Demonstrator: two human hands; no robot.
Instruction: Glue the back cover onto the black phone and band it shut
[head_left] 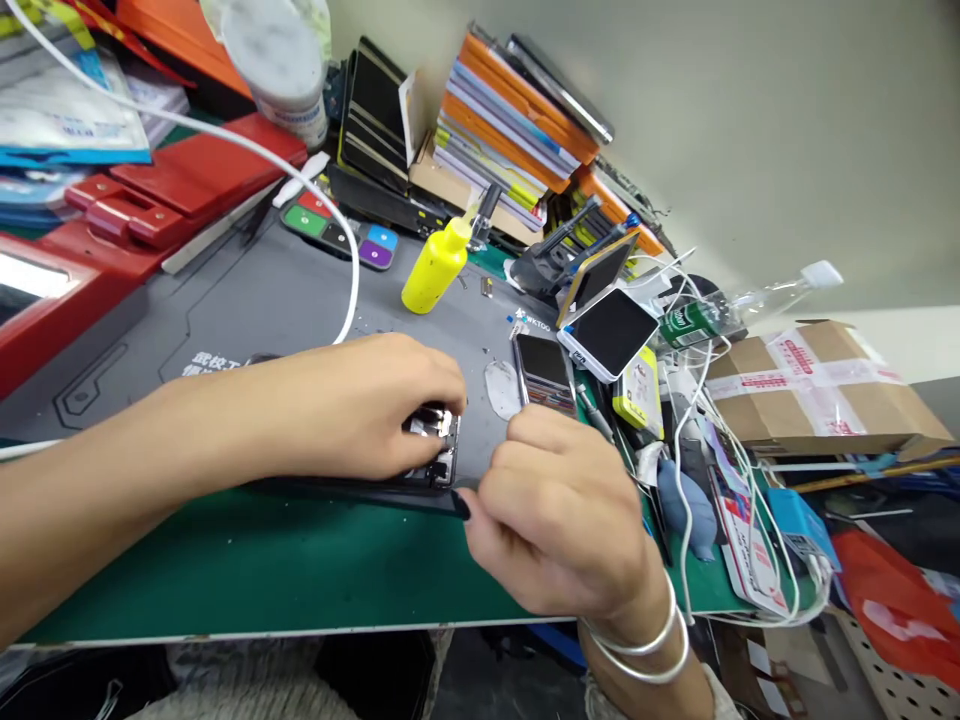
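An opened phone [431, 462] lies on the grey repair mat [247, 310], its inner parts showing at the top end. My left hand [360, 405] lies over it with curled fingers pressing down on the phone body. My right hand [559, 510], with silver bangles on the wrist, is closed at the phone's near corner, thumb against the black edge. Whether it pinches a small tool is hidden.
A yellow squeeze bottle [433, 268] stands on the mat. Another phone [544, 372], a white-framed device [609, 332], a yellow-green box [639, 392], white cables [694, 420] and a taped cardboard box [817, 385] crowd the right. Red cases [150, 195] and stacked boxes [510, 120] sit behind.
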